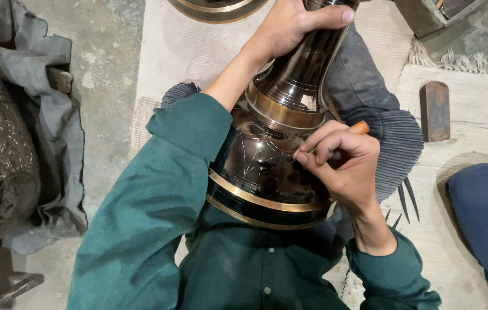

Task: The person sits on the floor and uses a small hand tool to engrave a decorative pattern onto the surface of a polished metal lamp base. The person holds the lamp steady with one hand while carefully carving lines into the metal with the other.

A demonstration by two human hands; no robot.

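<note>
Vase (275, 155) dark, glossy, brass-banded.

My left hand (295, 26) reaches forward, fingers wrapped; my right hand (341, 163) curls close, fingertips pinched, wrist bent.
</note>
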